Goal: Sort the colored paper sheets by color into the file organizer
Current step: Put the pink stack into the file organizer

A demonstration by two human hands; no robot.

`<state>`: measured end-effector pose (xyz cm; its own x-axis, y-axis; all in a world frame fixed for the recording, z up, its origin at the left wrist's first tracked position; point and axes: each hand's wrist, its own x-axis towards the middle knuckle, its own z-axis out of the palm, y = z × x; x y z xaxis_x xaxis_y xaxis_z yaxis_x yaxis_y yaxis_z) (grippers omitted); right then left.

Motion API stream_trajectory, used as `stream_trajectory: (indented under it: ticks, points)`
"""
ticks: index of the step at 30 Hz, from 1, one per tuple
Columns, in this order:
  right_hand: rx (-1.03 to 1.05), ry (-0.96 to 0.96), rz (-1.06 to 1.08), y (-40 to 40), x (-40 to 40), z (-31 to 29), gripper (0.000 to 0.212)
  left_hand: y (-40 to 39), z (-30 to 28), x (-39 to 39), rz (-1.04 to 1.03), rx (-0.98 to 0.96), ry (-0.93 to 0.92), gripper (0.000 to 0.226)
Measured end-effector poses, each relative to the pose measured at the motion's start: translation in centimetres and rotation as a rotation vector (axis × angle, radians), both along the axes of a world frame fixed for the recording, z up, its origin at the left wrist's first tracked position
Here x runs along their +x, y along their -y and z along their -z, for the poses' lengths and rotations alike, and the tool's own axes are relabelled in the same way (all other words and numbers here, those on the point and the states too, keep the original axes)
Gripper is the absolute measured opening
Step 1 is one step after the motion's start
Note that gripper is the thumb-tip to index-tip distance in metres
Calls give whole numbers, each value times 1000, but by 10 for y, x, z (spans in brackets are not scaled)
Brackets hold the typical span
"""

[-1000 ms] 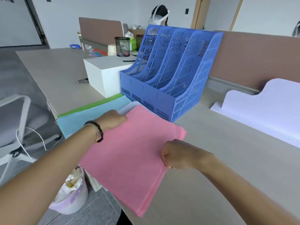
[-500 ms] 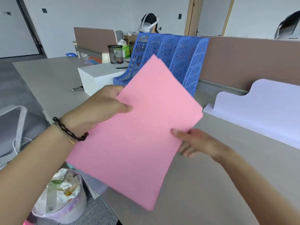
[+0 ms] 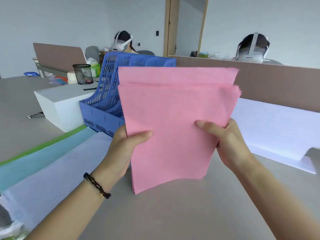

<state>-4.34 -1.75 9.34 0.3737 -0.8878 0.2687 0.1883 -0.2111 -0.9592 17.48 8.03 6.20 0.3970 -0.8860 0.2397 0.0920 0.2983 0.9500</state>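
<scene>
- My arms are bare to the edge of view, with no sleeves showing.
- My left wrist carries a thin dark braided bracelet (image 3: 97, 185) with a small gold bead on it.
- My right wrist is bare, and my fingers (image 3: 206, 126) carry no rings.

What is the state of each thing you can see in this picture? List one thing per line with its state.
Pink paper stack: held upright above the desk, sheets uneven at the top.
Left hand: grips the stack's left edge.
Right hand: grips the stack's right edge.
Blue file organizer: upright on the desk, visible slots empty.
Light blue sheets: lying flat.
White sheets: lying flat.
Mesh pen cup: upright.
</scene>
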Motion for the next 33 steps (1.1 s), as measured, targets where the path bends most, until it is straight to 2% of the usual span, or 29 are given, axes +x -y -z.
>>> stream_trajectory:
  ticks: [2, 8, 12, 16, 19, 22, 27, 33]
  points:
    - [32, -17, 16, 2, -8, 15, 30, 3, 18, -11, 24, 54, 16, 24]
    - [-12, 91, 13, 11, -14, 4, 20, 17, 6, -13, 21, 20, 22, 30]
    - [20, 51, 31, 14, -21, 25, 32, 15, 32, -17, 25, 98, 41, 33]
    - [61, 6, 29, 21, -25, 42, 23, 15, 49, -20, 28, 133, 33, 37]
    - [53, 32, 20, 21, -20, 41, 24, 16, 49, -25, 2, 101, 26, 33]
    - [49, 30, -5, 18, -12, 44, 28, 17, 51, -33, -111, 80, 37, 15]
    - [38, 26, 41, 21, -9, 41, 22, 18, 45, -43, -243, -2, 97, 14]
    - [89, -53, 80, 17, -5, 62, 19, 16, 78, -42, -239, 162, 19, 11]
